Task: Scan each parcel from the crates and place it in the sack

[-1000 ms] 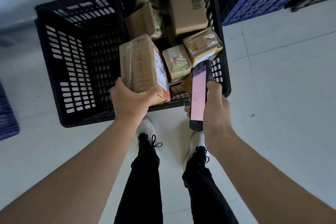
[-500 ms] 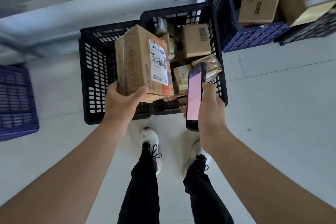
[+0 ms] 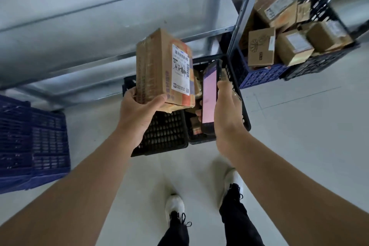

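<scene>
My left hand (image 3: 137, 112) grips a brown cardboard parcel (image 3: 159, 68) by its lower end and holds it upright above the black crates (image 3: 165, 136). Its white barcode label (image 3: 180, 71) faces right. My right hand (image 3: 227, 112) holds a handheld scanner (image 3: 209, 98) with a pink lit screen, raised just right of the parcel beside the label. Most of the parcels left in the right black crate are hidden behind the scanner and the parcel. No sack is in view.
A blue crate (image 3: 257, 74) and a dark crate (image 3: 323, 60) at upper right hold several cardboard parcels. Another blue crate (image 3: 32, 142) stands at the left. Metal shelving (image 3: 237, 12) runs behind the crates. My feet stand on the pale floor (image 3: 299, 126).
I have lifted the parcel out of the black crate and turned its label toward the scanner. Both hands rose, and my view tilted up toward the shelving.
</scene>
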